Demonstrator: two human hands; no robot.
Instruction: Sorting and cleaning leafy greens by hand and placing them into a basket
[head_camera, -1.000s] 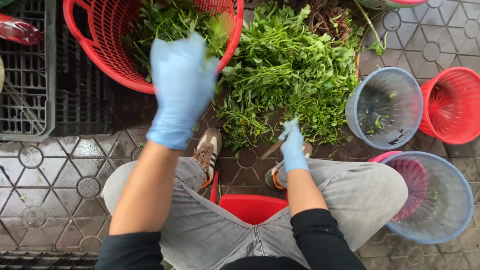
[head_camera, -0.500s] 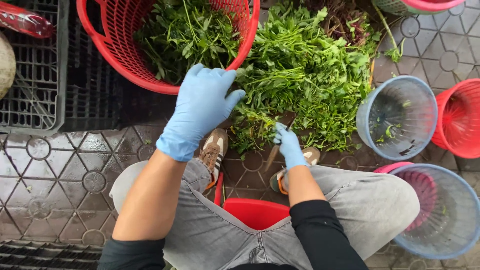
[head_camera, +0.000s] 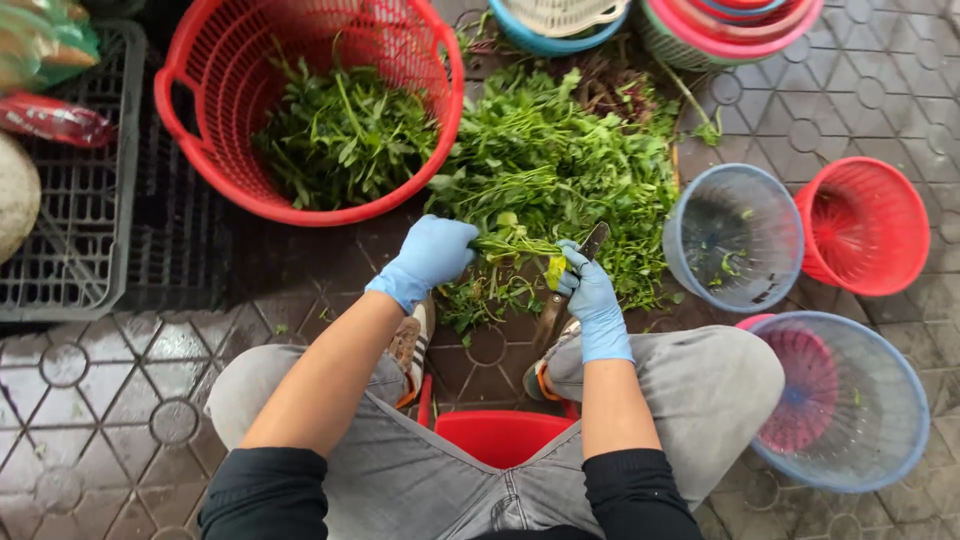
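Both my hands wear blue gloves. My left hand (head_camera: 432, 255) grips a small bunch of green stems (head_camera: 515, 243) just in front of my knees. My right hand (head_camera: 590, 292) holds a knife (head_camera: 592, 240) with its blade against the cut end of that bunch. Beyond the hands a heap of leafy greens (head_camera: 565, 165) lies on the tiled floor. Left of the heap stands a large red basket (head_camera: 200, 150) partly filled with trimmed greens (head_camera: 340, 140).
A blue mesh basket (head_camera: 735, 237) and a red one (head_camera: 865, 225) stand at right, with a blue-over-red pair (head_camera: 850, 405) nearer. More stacked baskets (head_camera: 720, 25) sit at the top. A black crate (head_camera: 70, 200) is at left. A red stool (head_camera: 500, 435) is under me.
My left hand came back from over the red basket, moved down to the heap and took hold of a bunch of stems. My right hand with the knife moved up to meet it.
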